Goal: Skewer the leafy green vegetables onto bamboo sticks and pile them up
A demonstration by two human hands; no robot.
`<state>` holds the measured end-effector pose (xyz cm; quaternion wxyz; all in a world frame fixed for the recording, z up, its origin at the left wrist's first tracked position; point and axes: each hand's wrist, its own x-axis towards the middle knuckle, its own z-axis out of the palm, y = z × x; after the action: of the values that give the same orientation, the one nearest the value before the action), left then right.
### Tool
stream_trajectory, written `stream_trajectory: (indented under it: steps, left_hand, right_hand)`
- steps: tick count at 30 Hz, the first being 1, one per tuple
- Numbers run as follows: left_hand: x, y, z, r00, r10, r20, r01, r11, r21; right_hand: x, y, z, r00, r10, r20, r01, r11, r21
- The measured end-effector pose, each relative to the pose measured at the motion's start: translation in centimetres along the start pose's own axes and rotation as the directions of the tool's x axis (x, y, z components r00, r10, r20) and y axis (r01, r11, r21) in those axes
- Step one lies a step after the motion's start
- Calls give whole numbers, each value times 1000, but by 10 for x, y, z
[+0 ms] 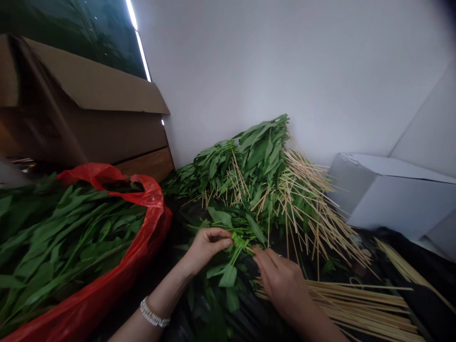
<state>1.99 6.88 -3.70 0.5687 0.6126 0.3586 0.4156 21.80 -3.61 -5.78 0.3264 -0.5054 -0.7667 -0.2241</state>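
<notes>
1. Pinching a small leafy bunch, my left hand is pressing thumb and forefinger together on its pale green stems, just in front of me, near the middle of the view.
2. My right hand is meeting the bunch from the other side, its fingers curled close together; a short, tan, stick-like piece is showing beside the fingertips. My thumb is hiding from view, so I cannot tell whether I am pinching that piece.
3. Some leaves of the bunch are drooping below my fingertips over black plastic, while others are pointing up and away.
4. I am wearing a pearly bracelet on my left wrist.
5. Beyond my hands, a heap of leafy greens is resting near the pale wall, with many thin sticks poking out toward the right.
6. More loose sticks are lying just beside my right forearm.
7. On my left, a red plastic bag is holding long green leaves, and a cardboard box is standing behind it.
8. A white box is sitting on the far right.
</notes>
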Motion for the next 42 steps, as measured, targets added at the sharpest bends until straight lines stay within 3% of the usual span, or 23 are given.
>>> stream_trajectory:
  steps: [4, 9, 14, 18, 21, 25, 29, 34, 38, 42]
  left_hand:
    - [2, 4, -11, 986, 120, -113, -113, 992, 64]
    - [1, 0, -11, 975, 223, -21, -208, 938, 278]
    - [4, -16, -11, 927, 370, -56, -240, 703, 670]
    - [7, -27, -18, 942, 334, -33, -194, 622, 759]
    - [9, -31, -21, 950, 311, -32, -184, 639, 747]
    - [10, -28, -23, 936, 348, -50, -211, 670, 711]
    - [11, -26, -24, 913, 393, -109, -222, 702, 677]
    - [9, -17, -22, 889, 409, -207, -230, 789, 570]
    - [5, -1, -23, 864, 410, -294, -304, 888, 344]
    - [1, 9, -25, 864, 469, -184, -434, 878, 202]
  right_hand:
    - [0, 16, -6, 998, 41, -37, -41, 999, -2]
    - [-1, 30, -8, 980, 168, -110, -158, 983, 88]
    - [-1, 35, -13, 968, 178, -175, -170, 984, 58]
    - [2, 49, -24, 934, 242, -263, -250, 968, 5]
    - [3, 58, -35, 921, 314, -230, -325, 945, -14]
    - [5, 60, -50, 862, 453, -226, -459, 888, 27]
    - [15, 60, -64, 838, 505, -207, -494, 863, 105]
    - [29, 59, -73, 876, 463, -137, -443, 884, 152]
    - [27, 55, -69, 914, 385, -128, -362, 916, 172]
    - [25, 39, -57, 969, 236, -75, -212, 948, 238]
